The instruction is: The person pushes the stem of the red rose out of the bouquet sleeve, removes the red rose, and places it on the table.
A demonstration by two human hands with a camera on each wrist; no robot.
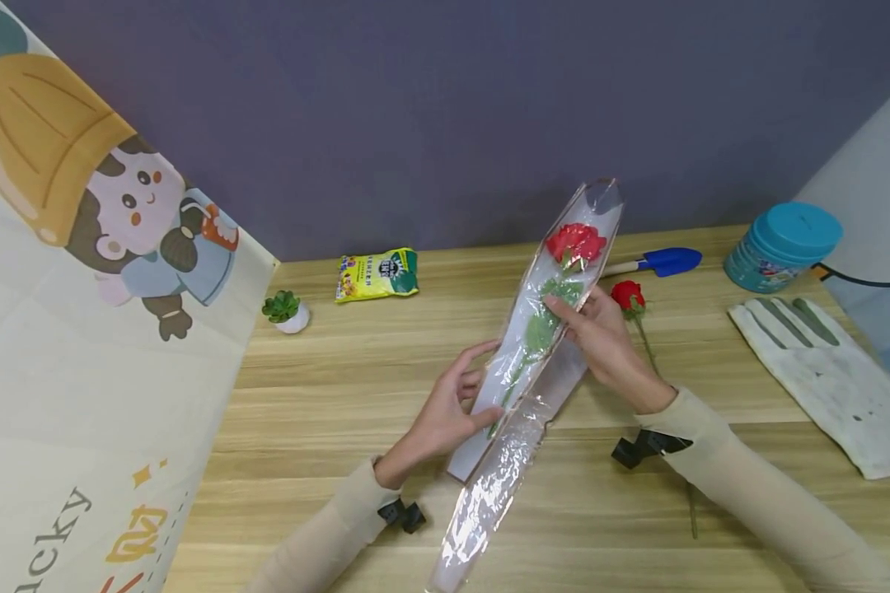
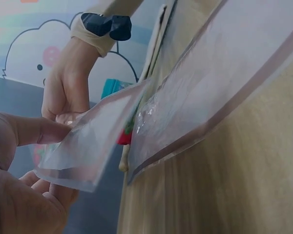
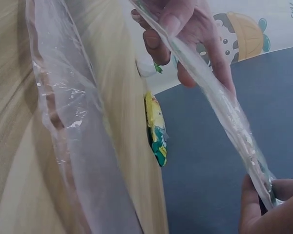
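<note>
A clear plastic sleeve (image 1: 522,346) with a red rose (image 1: 576,243) inside is held slanted above the wooden table (image 1: 341,387). My left hand (image 1: 482,394) pinches the sleeve's lower edge between thumb (image 2: 34,131) and fingers. Higher up, my right hand (image 1: 574,317) grips the same sleeve by the green leaves, thumb on top. In the right wrist view the sleeve (image 3: 219,102) stretches edge-on between both hands. A second, empty sleeve (image 1: 497,478) lies on the table under it. A loose red rose (image 1: 627,295) lies just beyond my right hand.
A blue trowel (image 1: 663,261), a teal jar (image 1: 782,245) and white gloves (image 1: 831,379) sit at the right. A yellow-green packet (image 1: 377,274) and a tiny potted plant (image 1: 285,310) stand near the back wall. A cartoon-printed sheet (image 1: 81,329) covers the left.
</note>
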